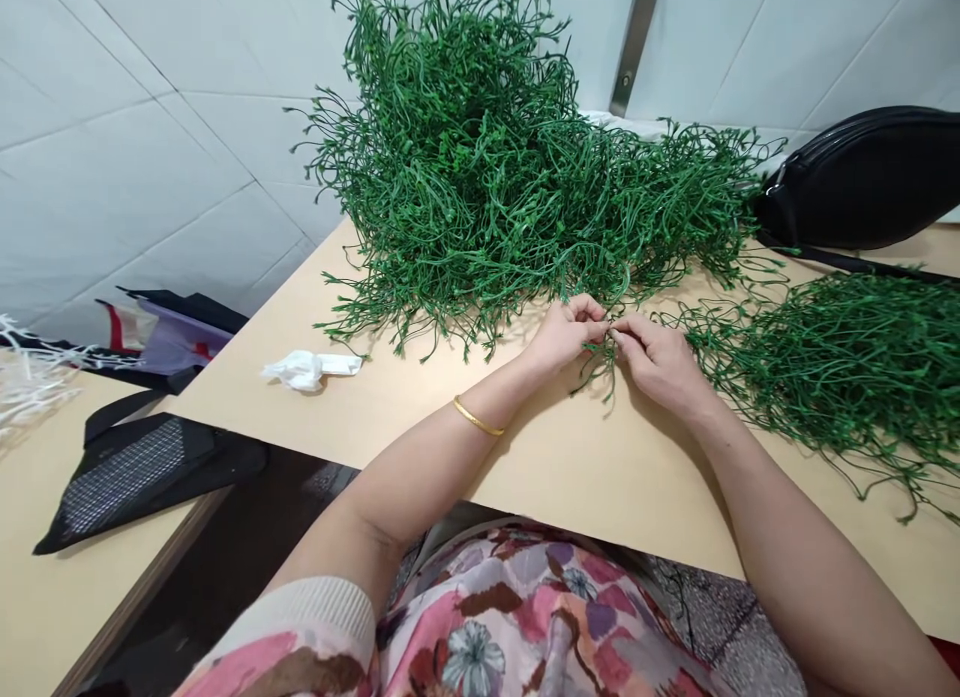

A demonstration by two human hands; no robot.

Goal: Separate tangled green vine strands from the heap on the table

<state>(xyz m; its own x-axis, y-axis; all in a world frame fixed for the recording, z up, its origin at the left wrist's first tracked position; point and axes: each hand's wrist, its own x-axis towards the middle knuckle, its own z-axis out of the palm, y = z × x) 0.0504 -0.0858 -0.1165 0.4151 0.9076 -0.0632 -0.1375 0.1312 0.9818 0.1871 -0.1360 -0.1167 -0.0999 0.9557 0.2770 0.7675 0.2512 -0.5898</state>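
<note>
My left hand (566,332) and my right hand (660,362) meet over the tan table (585,467), fingers pinched together on a small green plastic sprig (604,362) whose strands hang down between them. A gold bangle (477,417) circles my left wrist. Just behind my hands rises a big heap of green artificial sprigs (480,167). A flatter pile of the same sprigs (847,362) lies to the right of my right hand.
A crumpled white tissue (307,369) lies on the table's left part. A black bag (862,177) rests at the back right by the white wall. A lower side table (45,597) at left carries a black mesh bag (127,472) and white strands (30,377).
</note>
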